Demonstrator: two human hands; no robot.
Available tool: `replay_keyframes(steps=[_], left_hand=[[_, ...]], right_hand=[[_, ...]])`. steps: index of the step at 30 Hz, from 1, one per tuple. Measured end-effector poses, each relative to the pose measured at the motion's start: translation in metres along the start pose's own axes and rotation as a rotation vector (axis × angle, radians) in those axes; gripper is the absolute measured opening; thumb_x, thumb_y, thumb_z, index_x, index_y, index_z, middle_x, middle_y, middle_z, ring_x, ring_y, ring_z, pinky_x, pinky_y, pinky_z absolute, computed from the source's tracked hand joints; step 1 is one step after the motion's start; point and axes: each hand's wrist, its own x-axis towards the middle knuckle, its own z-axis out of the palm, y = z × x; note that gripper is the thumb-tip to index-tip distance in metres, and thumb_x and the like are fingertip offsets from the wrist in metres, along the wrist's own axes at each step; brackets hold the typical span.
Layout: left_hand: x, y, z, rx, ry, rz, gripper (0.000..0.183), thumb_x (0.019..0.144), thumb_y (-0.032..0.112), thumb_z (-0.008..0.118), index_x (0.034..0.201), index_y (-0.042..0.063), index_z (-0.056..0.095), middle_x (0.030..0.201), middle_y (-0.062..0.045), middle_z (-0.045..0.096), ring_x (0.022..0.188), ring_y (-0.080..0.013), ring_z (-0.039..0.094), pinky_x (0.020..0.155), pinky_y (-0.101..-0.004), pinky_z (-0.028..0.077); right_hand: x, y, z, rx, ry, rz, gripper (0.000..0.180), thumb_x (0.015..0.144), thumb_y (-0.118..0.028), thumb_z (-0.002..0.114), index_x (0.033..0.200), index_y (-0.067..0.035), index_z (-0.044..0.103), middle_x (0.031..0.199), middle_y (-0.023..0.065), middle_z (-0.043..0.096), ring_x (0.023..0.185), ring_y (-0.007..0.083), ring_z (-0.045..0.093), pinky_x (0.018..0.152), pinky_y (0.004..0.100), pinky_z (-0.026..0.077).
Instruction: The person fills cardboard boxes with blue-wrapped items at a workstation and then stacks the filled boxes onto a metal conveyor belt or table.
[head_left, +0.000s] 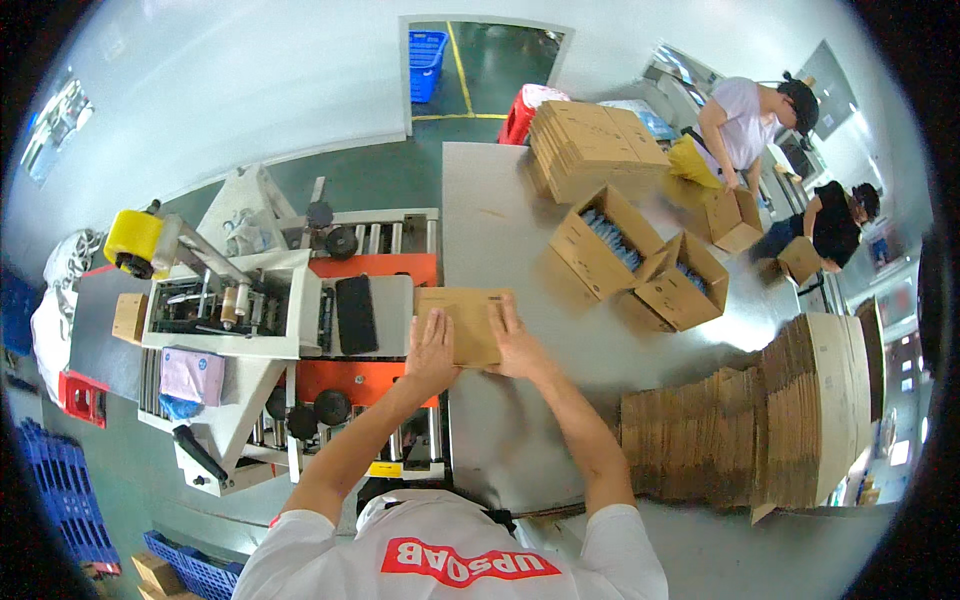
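A closed cardboard box (472, 330) lies at the edge where the metal table (487, 217) meets a carton sealing machine (300, 262). My left hand (432, 346) rests on the box's left part, its fingers extended. On the right side of the same box is my right hand (516, 341), with fingers along its top and edge. Left of the box, a black smartphone (355, 315) lies on the machine's light plate, between two orange panels. A yellow tape roll (133, 238) is mounted at the machine's upper left.
Flattened cartons (690, 427) stand in a long row at right. Two open cartons (607, 247) (682, 281) hold blue-grey items beside a carton stack (592, 146). One person (742, 127) handles a box across the table; another person (832, 225) is farther right. A small carton (130, 317) sits beyond the machine.
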Motion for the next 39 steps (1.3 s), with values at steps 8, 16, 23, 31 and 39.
replay_keyframes(steps=[8,16,23,31,39], left_hand=[[-0.070,-0.003,-0.036,-0.349,0.162,-0.019,0.094,0.077,0.030,0.084,0.154,0.004,0.036,0.161,-0.023,0.030,0.154,-0.0446,0.019,0.121,-0.0676,0.013],[-0.161,0.002,-0.064,-0.517,0.188,-0.038,0.064,0.076,0.022,0.084,0.133,0.007,0.057,0.149,-0.021,0.044,0.146,-0.0467,0.031,0.119,-0.0654,0.025],[-0.156,0.010,-0.065,-0.531,0.192,0.087,0.058,0.078,0.018,0.082,0.129,0.003,0.059,0.140,-0.022,0.052,0.136,-0.0458,0.045,0.115,-0.0629,0.034],[-0.092,0.022,-0.036,-0.777,0.074,0.067,0.091,0.082,0.021,0.082,0.152,-0.003,0.030,0.150,-0.029,0.041,0.139,-0.0470,0.040,0.118,-0.0480,0.036],[-0.071,0.013,-0.011,-0.807,0.057,0.157,0.123,0.082,0.034,0.084,0.161,-0.003,-0.003,0.160,-0.032,0.027,0.147,-0.0483,0.030,0.122,-0.0501,0.030]], right_hand=[[0.047,0.054,-0.044,0.099,0.212,0.101,0.099,0.081,-0.040,0.081,0.158,-0.006,0.030,0.161,0.0263,0.032,0.147,0.0461,0.033,0.121,0.0509,0.031],[0.036,0.221,-0.121,-0.229,0.458,0.576,0.020,0.090,-0.011,0.062,0.108,-0.002,0.062,0.110,0.0257,0.068,0.110,0.0446,0.064,0.090,0.0552,0.051],[-0.001,0.149,-0.098,-0.121,0.188,0.403,0.015,0.092,-0.014,0.061,0.103,-0.003,0.062,0.091,0.0254,0.069,0.093,0.0468,0.067,0.079,0.0561,0.053],[-0.091,0.020,-0.051,-0.018,0.021,0.121,0.018,0.090,-0.016,0.064,0.104,-0.006,0.067,0.094,0.0203,0.072,0.092,0.0421,0.068,0.079,0.0534,0.055],[-0.155,-0.014,-0.050,0.315,0.637,0.517,0.058,0.085,-0.047,0.077,0.120,-0.001,0.070,0.119,0.0237,0.070,0.113,0.0386,0.067,0.098,0.0472,0.051]])
